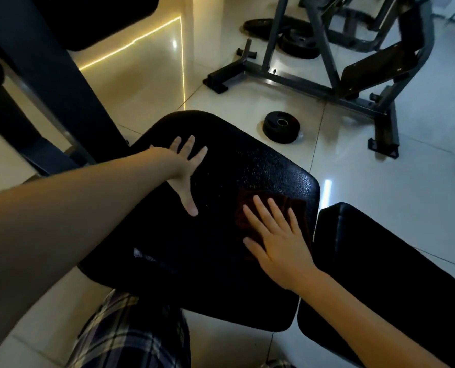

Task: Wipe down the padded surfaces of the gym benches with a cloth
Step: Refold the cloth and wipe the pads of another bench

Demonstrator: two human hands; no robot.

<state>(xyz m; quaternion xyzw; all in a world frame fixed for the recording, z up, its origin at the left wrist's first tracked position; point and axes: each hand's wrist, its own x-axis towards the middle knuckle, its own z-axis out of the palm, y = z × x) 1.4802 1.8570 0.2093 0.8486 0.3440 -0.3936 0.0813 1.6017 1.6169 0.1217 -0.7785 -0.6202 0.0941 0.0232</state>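
Your left hand [185,166] lies spread flat on the pad [221,160]; your right hand [276,240], fingers spread, presses the cloth [287,203].

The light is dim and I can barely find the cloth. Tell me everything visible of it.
The cloth is dark reddish-brown, apparently soft fabric, roughly square in outline; finer detail is lost in the dimness. It lies flat on the black bench pad, near its right edge. The right hand presses on it with straight, spread fingers, covering its middle.
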